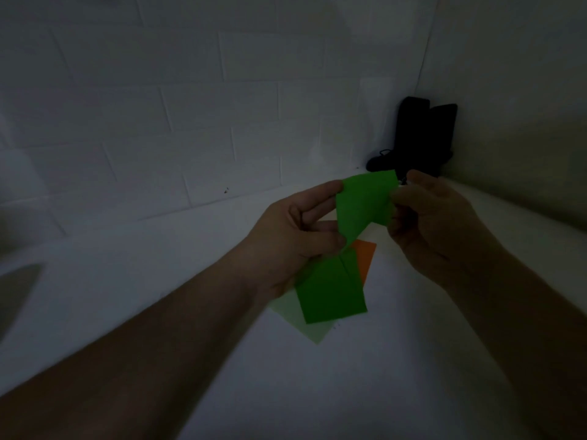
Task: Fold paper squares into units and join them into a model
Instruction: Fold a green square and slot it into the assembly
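Hands hold a piece of green paper up in the air, above a white table. The left hand has its thumb and first finger pinching the left edge of the green paper, and its other fingers are curled under the lower corner. The right hand is at the right edge of the same paper. Its fingers are bent in toward the paper and seem to pinch that edge, but the room is dark and the fingertips are hard to see. The green paper looks bent or folded, with a point hanging down between the two hands. Under the hands, more paper lies flat on the table. A second green sheet is on top, with a crease line near its upper part. A pale green sheet sticks out from under it at the bottom left. An orange sheet peeks out from under it at the upper right. Far back in the corner, where a white brick wall meets another wall, a black thing stands up. I cannot tell what it is.
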The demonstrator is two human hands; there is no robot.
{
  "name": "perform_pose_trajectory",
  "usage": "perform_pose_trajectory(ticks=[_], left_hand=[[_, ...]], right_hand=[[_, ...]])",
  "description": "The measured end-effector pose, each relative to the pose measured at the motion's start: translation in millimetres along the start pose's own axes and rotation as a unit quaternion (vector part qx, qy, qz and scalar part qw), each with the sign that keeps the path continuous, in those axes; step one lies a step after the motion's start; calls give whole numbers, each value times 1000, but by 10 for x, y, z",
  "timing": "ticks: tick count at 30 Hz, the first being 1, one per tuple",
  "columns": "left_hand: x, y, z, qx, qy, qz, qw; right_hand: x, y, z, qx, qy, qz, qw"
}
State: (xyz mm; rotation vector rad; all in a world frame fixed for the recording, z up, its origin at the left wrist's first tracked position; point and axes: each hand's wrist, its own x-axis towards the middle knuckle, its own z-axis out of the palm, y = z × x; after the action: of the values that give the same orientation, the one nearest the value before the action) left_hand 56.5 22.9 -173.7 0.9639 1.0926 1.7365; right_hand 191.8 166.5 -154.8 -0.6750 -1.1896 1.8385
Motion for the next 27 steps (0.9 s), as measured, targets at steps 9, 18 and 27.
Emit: perform_pose_trajectory(ticks=[9,18,27], left_hand=[[-18,43,-10,-57,-49,-32,997],[-9,5,-66,-15,-74,-11,997],[-57,96,34,-70,-38,-26,996]], right_hand=[[8,13,0,4,10,26,1000],[-1,-38,-29,21,-20,36,999],[-9,-31,-22,28,-29,14,999]])
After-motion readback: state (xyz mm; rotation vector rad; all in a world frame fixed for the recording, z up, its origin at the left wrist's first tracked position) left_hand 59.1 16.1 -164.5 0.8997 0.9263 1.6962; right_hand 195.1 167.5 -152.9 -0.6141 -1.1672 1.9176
